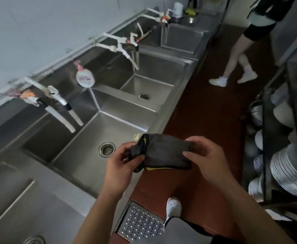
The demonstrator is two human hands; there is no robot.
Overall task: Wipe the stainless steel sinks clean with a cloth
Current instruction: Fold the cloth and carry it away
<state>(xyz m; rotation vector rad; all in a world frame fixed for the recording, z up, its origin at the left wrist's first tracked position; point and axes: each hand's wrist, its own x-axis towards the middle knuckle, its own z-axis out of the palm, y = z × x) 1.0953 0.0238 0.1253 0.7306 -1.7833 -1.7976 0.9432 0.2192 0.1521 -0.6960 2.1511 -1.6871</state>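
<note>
Item: dark grey folded cloth with a yellow inner layer and black edging, held in the air between both hands, above the front rim of the nearest full stainless steel sink basin. It touched no sink surface.

Left hand: fingers curled, thumb and fingertips pinching the bunched left end of the cloth.

Right hand: thumb laid on top and fingers curled under, gripping the right end of the cloth.

Sinks: a long stainless steel unit ran along the pale wall, with several rectangular basins side by side. The basin below the hands had a round metal drain strainer in its floor; the next basin along had its own drain. A further basin lay beyond, and part of another basin showed at the lower left.

Fittings: white wall-mounted taps with hanging hose ends over the near basin; similar taps farther along. A white pump bottle with a pink top stood on the ledge between two basins.

Floor: reddish-brown, with a perforated metal drain grate beside a white perforated shoe.

Right side: a dark rack holding stacked white plates and bowls.

Background: another person's legs in white shoes, standing well apart from the hands.
</note>
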